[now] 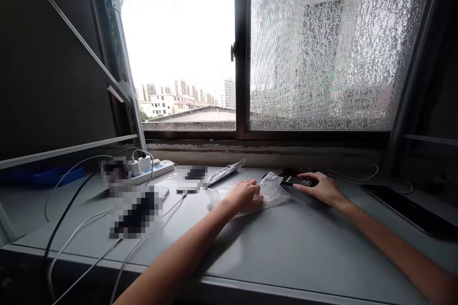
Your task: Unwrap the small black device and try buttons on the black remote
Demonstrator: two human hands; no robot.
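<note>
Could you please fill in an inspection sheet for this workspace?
Surface: grey desk, smooth and slightly shiny.
Handled things: black remote; clear plastic bag, crumpled.
Clutter: power strip, flat black device, pixelated items.
Grips: left grip at the bag, exact hold unclear; right grip on the remote's right end.
Cables: white cables at left, hanging over the front edge.
Surroundings: window behind, right pane covered in droplets; buildings outside.

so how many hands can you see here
2: the left hand is at the crumpled clear plastic, and the right hand is holding the end of the black remote. No other hands show.
</note>
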